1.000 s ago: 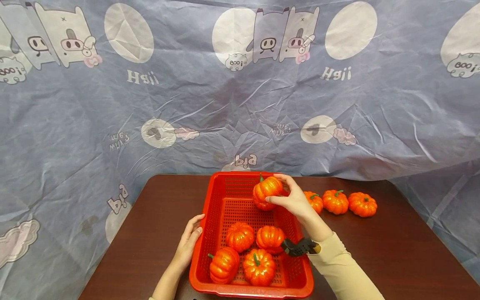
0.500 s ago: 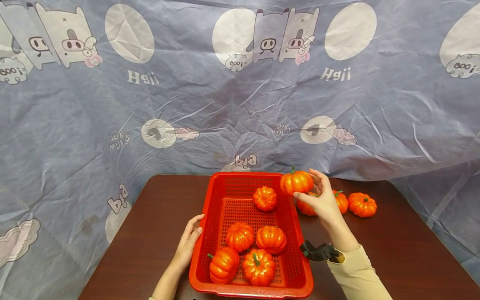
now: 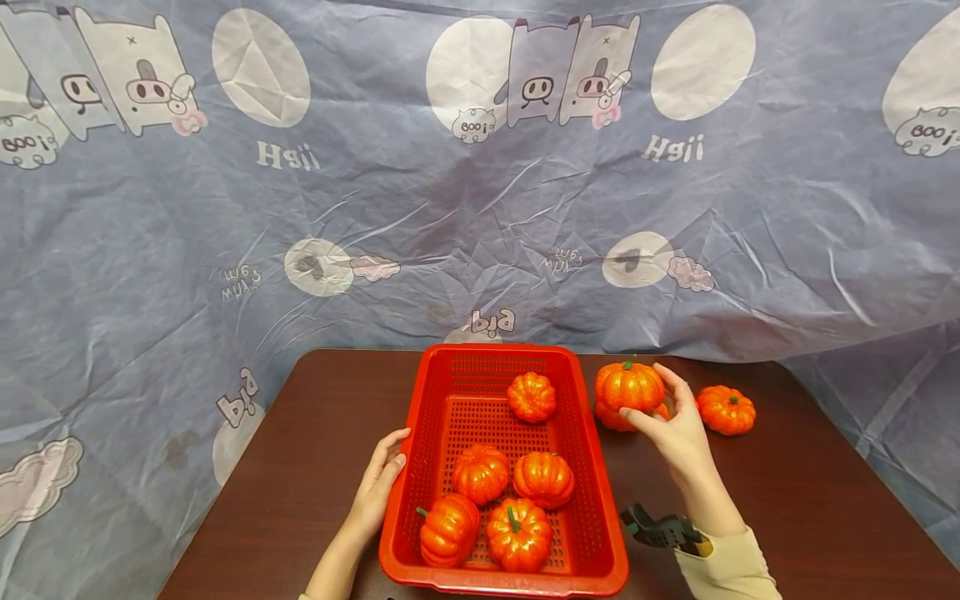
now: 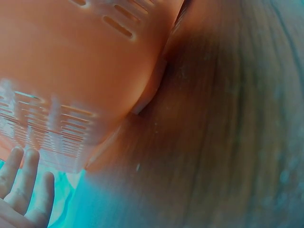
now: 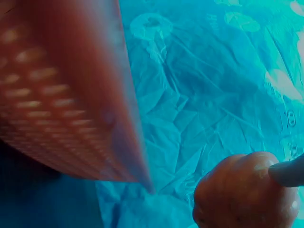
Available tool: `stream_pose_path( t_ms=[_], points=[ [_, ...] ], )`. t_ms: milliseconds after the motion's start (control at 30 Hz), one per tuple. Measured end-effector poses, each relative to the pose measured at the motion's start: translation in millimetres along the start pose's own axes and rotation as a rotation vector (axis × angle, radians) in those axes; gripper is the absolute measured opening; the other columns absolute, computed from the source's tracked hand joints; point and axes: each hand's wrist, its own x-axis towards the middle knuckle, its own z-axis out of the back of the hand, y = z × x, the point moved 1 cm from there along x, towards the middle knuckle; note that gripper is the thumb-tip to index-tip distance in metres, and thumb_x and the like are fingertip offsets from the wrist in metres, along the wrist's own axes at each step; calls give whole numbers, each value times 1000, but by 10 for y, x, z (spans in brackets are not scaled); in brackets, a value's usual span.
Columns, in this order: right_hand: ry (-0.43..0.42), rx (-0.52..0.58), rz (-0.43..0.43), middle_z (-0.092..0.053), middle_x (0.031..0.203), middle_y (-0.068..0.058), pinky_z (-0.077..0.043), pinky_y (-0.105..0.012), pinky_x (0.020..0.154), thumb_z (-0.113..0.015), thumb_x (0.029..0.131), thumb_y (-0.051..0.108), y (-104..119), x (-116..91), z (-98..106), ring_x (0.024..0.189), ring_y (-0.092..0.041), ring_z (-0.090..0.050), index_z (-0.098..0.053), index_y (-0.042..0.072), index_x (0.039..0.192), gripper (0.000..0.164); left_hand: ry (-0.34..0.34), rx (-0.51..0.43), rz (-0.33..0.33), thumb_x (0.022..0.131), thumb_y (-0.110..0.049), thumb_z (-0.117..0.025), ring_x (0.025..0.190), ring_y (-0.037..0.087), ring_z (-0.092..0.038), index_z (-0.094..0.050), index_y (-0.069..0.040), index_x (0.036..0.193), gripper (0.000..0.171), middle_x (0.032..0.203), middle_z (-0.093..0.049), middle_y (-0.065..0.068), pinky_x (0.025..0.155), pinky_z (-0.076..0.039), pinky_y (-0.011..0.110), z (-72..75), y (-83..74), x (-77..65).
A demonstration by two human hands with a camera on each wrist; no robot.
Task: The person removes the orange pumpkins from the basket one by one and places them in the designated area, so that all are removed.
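A red plastic basket [image 3: 510, 581] stands on the table with several orange pumpkins inside, one of them a pumpkin [image 3: 532, 397] near its far right. My left hand [image 3: 375, 487] touches the basket's left side; in the left wrist view its fingers [image 4: 29, 180] are extended beside the slotted wall. Right of the basket, my right hand [image 3: 678, 425] holds a green-stemmed pumpkin [image 3: 628, 386] between thumb and fingers. That pumpkin [image 5: 242, 194] also shows at the lower right of the right wrist view. Behind it, more orange pumpkin surface [image 3: 611, 419] is partly hidden.
Another pumpkin [image 3: 726, 410] lies on the table to the right of my right hand. The dark brown table [image 3: 315, 425] extends on both sides of the basket. A grey printed cloth [image 3: 480, 208] hangs behind it.
My right hand has carried the pumpkin from above the basket's far right out past the rim to the right, then lower over the table. The left hand and basket have stayed put.
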Motion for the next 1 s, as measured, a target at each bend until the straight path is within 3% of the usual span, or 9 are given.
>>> stream_pose_path(
  t_ms=[200, 400, 500, 633, 833, 1000],
  points=[
    [-23, -15, -32, -38, 125, 2, -36, -12, 85, -69, 79, -2, -163, -45, 115, 108, -7, -41, -23, 4, 144, 81, -7, 5, -15, 100, -10, -38, 105, 15, -51, -37, -4, 137, 37, 123, -44, 23, 82, -49, 29, -5, 0, -1],
    [1, -2, -62, -26, 139, -11, -36, -9, 84, -69, 78, -6, -352, -100, 209, 115, -9, -36, -14, 2, 145, 87, -13, 21, -16, 100, -11, -38, 107, 14, -50, -38, -5, 137, 37, 125, -44, 22, 84, -47, 27, -2, 8, 5],
    [28, 22, -80, -21, 142, -16, -42, -10, 80, -67, 77, -8, -458, -125, 252, 107, -4, -43, -11, 2, 144, 88, -16, 19, -12, 100, -12, -39, 107, 13, -50, -38, -5, 137, 37, 125, -45, 22, 84, -47, 27, 1, 14, 10],
    [64, 54, -78, -23, 138, -18, -47, -14, 75, -67, 76, -9, -633, -159, 305, 93, 0, -52, -10, 3, 142, 88, -11, 14, -15, 100, -11, -39, 106, 14, -50, -38, -5, 137, 37, 124, -45, 23, 83, -48, 27, 3, 14, 12],
    [86, 41, -72, -28, 132, -17, -46, -15, 76, -75, 72, -1, -912, -198, 359, 98, -4, -49, -15, 7, 139, 90, -11, 21, -18, 100, -11, -38, 106, 14, -50, -38, -5, 137, 37, 125, -45, 22, 83, -48, 28, -1, 8, 8],
    [77, -30, -131, -26, 137, -18, -44, -12, 78, -77, 72, 1, -975, -239, 358, 96, 3, -49, -14, 5, 142, 95, -17, 22, -18, 100, -11, -39, 106, 13, -50, -38, -5, 137, 38, 125, -45, 21, 83, -48, 27, -4, 1, 5]
  ],
)
